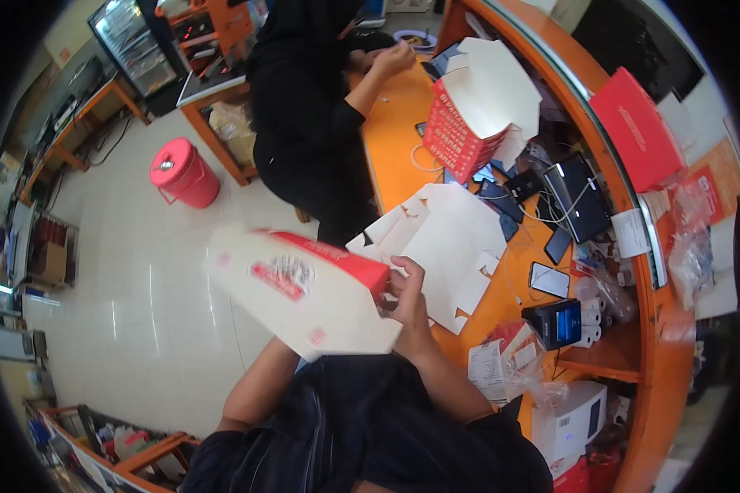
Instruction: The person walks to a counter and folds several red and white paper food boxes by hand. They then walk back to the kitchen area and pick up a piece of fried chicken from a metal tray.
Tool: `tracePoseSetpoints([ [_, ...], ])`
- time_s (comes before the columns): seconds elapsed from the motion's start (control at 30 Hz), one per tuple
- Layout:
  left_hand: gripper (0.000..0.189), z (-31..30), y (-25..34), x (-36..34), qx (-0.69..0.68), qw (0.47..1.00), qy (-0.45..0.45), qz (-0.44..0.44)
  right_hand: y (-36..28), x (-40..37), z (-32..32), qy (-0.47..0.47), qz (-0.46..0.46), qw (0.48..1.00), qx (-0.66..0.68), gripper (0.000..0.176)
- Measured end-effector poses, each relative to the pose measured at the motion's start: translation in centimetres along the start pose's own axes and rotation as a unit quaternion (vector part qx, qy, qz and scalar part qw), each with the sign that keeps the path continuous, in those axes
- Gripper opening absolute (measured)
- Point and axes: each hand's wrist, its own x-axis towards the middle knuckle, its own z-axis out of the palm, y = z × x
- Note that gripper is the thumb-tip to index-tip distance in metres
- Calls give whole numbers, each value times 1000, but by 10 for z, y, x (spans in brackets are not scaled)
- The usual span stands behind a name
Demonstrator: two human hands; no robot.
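Note:
A white and red cardboard food box (345,287), partly folded and a little blurred, is held tilted in front of my body. My right hand (411,312) grips its red right side, with the fingers curled at the edge. My left forearm (263,374) runs up behind the box's white panel, which hides my left hand and its fingers. Flat white cardboard blanks (444,246) with cut tabs lie on the orange table (399,148) just beyond my right hand. Farther back on the table stands a red box with white lettering (460,131), its white flaps standing open.
A person in black (304,107) is at the table's far left, one hand raised near a bowl (415,39). Phones (548,279), cables, a card terminal (553,323), receipts (489,370) and a white printer (575,423) crowd the right. A red bucket (185,174) stands on the floor.

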Motion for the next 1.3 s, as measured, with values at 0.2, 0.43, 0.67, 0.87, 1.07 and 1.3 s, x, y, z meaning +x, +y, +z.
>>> tracePoseSetpoints([
  [0.2, 74, 13, -9, 5, 811, 463, 166, 318, 36, 6, -3, 121, -156, 978, -68, 77],
  [0.43, 47, 8, 30, 18, 379, 882, 169, 223, 81, -11, 3, -2, 348, 911, 220, 50],
  [0.67, 41, 6, 20, 32, 734, 542, -226, 340, 19, -11, 1, -110, 107, 841, 519, 53],
  [0.87, 39, -8, 6, 37, 593, 696, -222, 339, -10, 3, 15, 70, 170, 880, 439, 36],
  [1.07, 59, 36, 71, 50, 741, 522, -276, 319, -21, 10, 79, 187, 96, 878, 429, 26],
  [1.3, 52, 15, 135, 58, 648, 544, -433, 311, -52, 7, 110, 226, 90, 874, 421, 28],
])
